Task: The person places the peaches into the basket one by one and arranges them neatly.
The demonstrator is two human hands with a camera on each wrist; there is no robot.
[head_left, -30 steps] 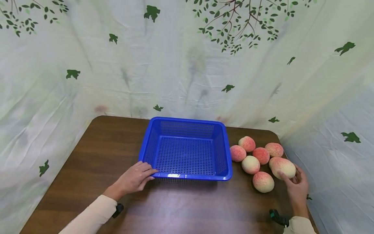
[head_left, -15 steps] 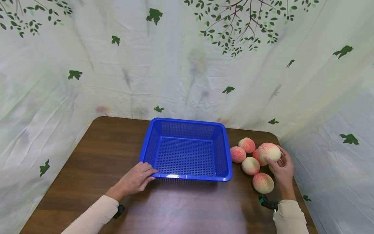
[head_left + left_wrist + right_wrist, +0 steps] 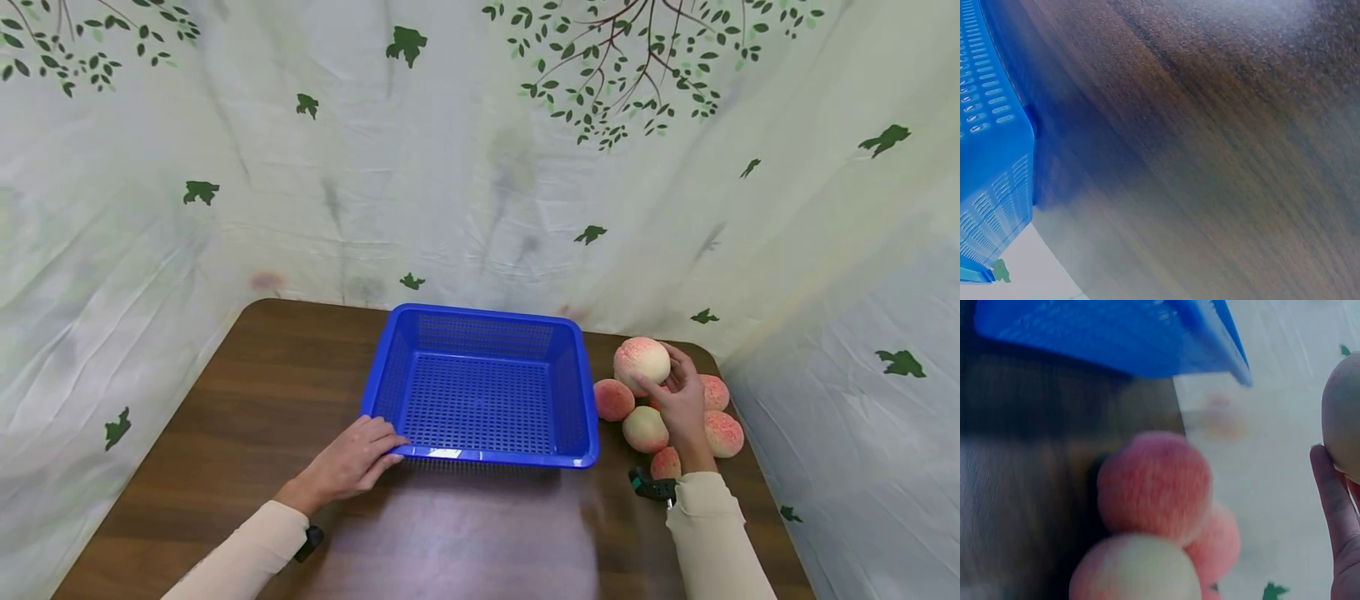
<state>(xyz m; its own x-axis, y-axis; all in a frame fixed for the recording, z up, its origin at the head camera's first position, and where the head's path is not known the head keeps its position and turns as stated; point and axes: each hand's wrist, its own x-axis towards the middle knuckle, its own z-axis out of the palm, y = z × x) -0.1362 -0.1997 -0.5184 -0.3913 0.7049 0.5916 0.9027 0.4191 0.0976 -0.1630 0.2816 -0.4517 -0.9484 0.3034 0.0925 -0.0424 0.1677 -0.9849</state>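
My left hand [image 3: 347,462] grips the front left corner of a blue perforated plastic basket [image 3: 480,455], fingers over the rim and thumb below it. The basket holds nothing. In the left wrist view, the basket's side [image 3: 997,162] shows without the hand. My right hand [image 3: 681,404] holds a pale peach with a pink blush [image 3: 640,363], thumb and fingers around it, raised over other peaches right of the basket. At the right wrist view's edge, that peach [image 3: 1344,419] appears beside a finger. A redder peach [image 3: 614,400] and a cream one [image 3: 646,429] lie below.
More peaches lie around my right forearm: two pinkish ones, a farther peach [image 3: 714,392] and a nearer peach [image 3: 723,433], plus one partly covered by the wrist camera [image 3: 665,463]. The brown wooden table [image 3: 300,358] ends at a leaf-printed curtain [image 3: 465,167] behind and on both sides.
My right hand has lifted the peach from the pile's right side and carried it left and toward the back. Another peach shows where it was. The left hand stays on the basket rim.
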